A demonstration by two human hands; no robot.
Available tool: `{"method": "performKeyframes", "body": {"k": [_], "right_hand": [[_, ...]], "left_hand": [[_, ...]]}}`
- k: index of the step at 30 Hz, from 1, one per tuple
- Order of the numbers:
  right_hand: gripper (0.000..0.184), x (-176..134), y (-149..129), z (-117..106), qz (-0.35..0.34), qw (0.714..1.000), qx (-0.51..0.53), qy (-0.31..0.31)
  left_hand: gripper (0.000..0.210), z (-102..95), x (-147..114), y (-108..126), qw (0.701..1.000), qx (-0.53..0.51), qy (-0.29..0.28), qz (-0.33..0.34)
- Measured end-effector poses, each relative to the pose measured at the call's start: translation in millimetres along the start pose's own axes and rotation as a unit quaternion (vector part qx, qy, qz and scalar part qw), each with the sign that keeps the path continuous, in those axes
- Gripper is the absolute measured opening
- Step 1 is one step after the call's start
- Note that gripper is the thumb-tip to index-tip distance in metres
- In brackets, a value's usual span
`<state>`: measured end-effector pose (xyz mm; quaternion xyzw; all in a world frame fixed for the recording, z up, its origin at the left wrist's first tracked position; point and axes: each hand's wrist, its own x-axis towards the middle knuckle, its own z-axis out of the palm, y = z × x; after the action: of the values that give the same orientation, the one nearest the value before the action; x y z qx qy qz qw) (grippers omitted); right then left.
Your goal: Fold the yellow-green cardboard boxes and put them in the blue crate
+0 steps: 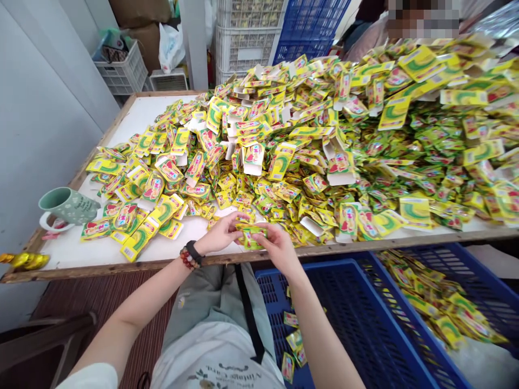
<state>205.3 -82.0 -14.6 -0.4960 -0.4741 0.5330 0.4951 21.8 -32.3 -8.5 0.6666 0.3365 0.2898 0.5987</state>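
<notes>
My left hand (pixel 221 233) and my right hand (pixel 274 244) meet at the near edge of the white table (pixel 133 116). Between them they hold a small yellow-green packet (pixel 251 236), each hand gripping one end. A bead bracelet and a black band circle my left wrist. Right behind my hands spreads a huge heap of yellow-green packets and flat cartons (pixel 324 140), covering most of the table and rising toward the far right.
A green mug (pixel 67 206) stands at the table's left edge. A blue crate (pixel 357 324) below my right arm holds a few packets; a second blue crate (pixel 482 292) to the right holds more. White and blue crates are stacked at the back. Another person sits far right.
</notes>
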Motion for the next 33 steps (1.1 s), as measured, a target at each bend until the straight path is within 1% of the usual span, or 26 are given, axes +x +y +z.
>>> {"method": "performKeyframes", "body": {"k": [1, 2, 3, 4, 5, 7, 8, 9, 11, 13, 14, 16, 19, 21, 23, 24, 26, 28, 30, 33], "right_hand": [[0.028, -7, 0, -11, 0.014, 0.999, 0.016, 0.042], [0.028, -15, 0, -23, 0.019, 0.995, 0.034, 0.097], [0.030, -22, 1, -34, 0.022, 0.987, 0.058, 0.152], [0.032, -29, 1, -45, 0.023, 0.977, 0.084, 0.197], [0.035, -36, 1, -54, 0.026, 0.967, 0.111, 0.227], [0.039, -46, 1, -65, 0.029, 0.957, 0.150, 0.247], [0.041, -50, 0, -68, 0.030, 0.956, 0.162, 0.244], [0.041, -53, 0, -68, 0.032, 0.956, 0.170, 0.236], [0.041, -57, -3, -64, 0.037, 0.958, 0.184, 0.218], [0.038, -59, -5, -56, 0.035, 0.958, 0.198, 0.204], [0.036, -59, -7, -51, 0.034, 0.958, 0.205, 0.196], [0.032, -57, -10, -40, 0.028, 0.960, 0.212, 0.181], [0.027, -52, -16, -26, 0.003, 0.972, 0.172, 0.159], [0.025, -47, -21, -21, -0.017, 0.986, 0.095, 0.133], [0.024, -40, -29, -20, -0.025, 0.996, -0.007, 0.084], [0.023, -36, -33, -20, -0.028, 0.996, -0.060, 0.058], [0.019, -28, -42, -20, -0.045, 0.986, -0.157, 0.019], [0.015, -22, -49, -15, -0.084, 0.969, -0.233, 0.008], [0.014, -21, -54, -4, -0.129, 0.949, -0.287, 0.025], [0.018, -26, -52, 17, -0.183, 0.918, -0.344, 0.076]], "left_hand": [[0.042, 3.4, 6, -1, 0.998, 0.057, -0.018, 0.034], [0.044, 6.1, 13, -1, 0.987, 0.138, -0.035, 0.073], [0.047, 8.3, 20, -2, 0.965, 0.231, -0.052, 0.114], [0.049, 9.9, 27, -3, 0.931, 0.324, -0.077, 0.152], [0.050, 11.0, 34, -5, 0.889, 0.404, -0.110, 0.185], [0.049, 11.8, 46, -9, 0.808, 0.510, -0.184, 0.229], [0.048, 11.2, 51, -10, 0.777, 0.539, -0.214, 0.244], [0.047, 9.8, 55, -10, 0.752, 0.560, -0.236, 0.256], [0.046, 5.0, 61, -6, 0.719, 0.585, -0.252, 0.279], [0.044, -1.3, 63, 0, 0.704, 0.594, -0.245, 0.302], [0.044, -4.0, 61, 4, 0.704, 0.596, -0.235, 0.307], [0.044, -7.1, 52, 10, 0.720, 0.601, -0.194, 0.290], [0.044, -3.8, 29, 14, 0.762, 0.607, -0.086, 0.208], [0.045, 2.4, 10, 16, 0.785, 0.598, -0.023, 0.160], [0.049, 8.9, -7, 18, 0.806, 0.577, 0.014, 0.131], [0.050, 11.7, -15, 20, 0.815, 0.566, 0.024, 0.122], [0.051, 16.1, -26, 21, 0.831, 0.544, 0.029, 0.110], [0.051, 19.5, -33, 20, 0.846, 0.522, 0.026, 0.105], [0.056, 23.9, -37, 15, 0.865, 0.490, 0.040, 0.103], [0.064, 34.4, -41, 0, 0.894, 0.422, 0.114, 0.100]]}}
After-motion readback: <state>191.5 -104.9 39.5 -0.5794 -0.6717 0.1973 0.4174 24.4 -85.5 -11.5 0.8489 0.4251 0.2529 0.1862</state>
